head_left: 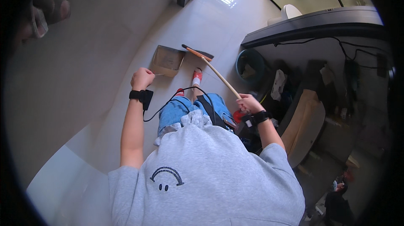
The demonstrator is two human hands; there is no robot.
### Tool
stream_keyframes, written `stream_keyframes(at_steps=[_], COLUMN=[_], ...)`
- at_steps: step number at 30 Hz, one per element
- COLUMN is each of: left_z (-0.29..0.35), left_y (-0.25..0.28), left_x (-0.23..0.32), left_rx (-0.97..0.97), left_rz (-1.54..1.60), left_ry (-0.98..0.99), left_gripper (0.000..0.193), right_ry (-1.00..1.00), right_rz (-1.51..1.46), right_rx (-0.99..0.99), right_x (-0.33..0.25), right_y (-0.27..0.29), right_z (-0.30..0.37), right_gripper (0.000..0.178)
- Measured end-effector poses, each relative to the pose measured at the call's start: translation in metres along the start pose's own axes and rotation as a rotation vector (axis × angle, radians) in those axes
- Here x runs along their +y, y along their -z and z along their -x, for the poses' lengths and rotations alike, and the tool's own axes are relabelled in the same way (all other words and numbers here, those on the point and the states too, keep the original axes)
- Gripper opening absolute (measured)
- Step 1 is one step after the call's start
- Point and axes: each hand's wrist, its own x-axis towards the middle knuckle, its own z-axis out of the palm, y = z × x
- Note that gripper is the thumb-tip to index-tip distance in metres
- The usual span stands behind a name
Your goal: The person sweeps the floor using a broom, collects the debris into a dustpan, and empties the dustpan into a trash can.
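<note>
My left hand (142, 78) is closed around the thin handle of a dustpan (167, 61), a boxy brownish pan standing on the floor ahead of my feet. In my closed right hand (250, 103) is the pale stick of a broom (221, 77). It slants away from me to an orange and dark broom head (198, 53) at floor level. That head lies just right of the dustpan, with a small gap between them. What may lie in the pan is too dim to tell.
A teal bin (250, 66) with something pale inside stands to the right. Beside it are cluttered dark goods, a curved tan board (304, 120) and loose black cables (336, 42) along the wall. A raised door sill (315, 26) borders a room with a white toilet (290, 12).
</note>
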Motion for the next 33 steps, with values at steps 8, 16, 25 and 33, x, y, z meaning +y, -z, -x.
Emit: stream_keyframes(at_steps=[8,16,25,33], left_z=[0.000,0.008,0.014,-0.011], left_y=[-0.012,-0.004,-0.002,-0.003], left_x=[-0.035,-0.046,-0.034,-0.059], left_rx=[-0.008,-0.056,-0.057,-0.053], left_rz=[0.147,0.104,-0.126,-0.155], left_ry=[-0.091,-0.140,-0.061,-0.100], left_gripper=[0.021,0.020,0.018,0.016], right_ry=[0.147,0.284,0.180,0.189], right_rz=[-0.243,0.026,0.534,0.253], right_rx=[0.090,0.245,0.345,0.009], right_x=[-0.013,-0.060,-0.010,0.039], right_y=[0.029,0.065,0.016,-0.023], right_z=[0.004,-0.134,-0.156,-0.070], right_gripper=[0.003,0.007,0.024,0.025])
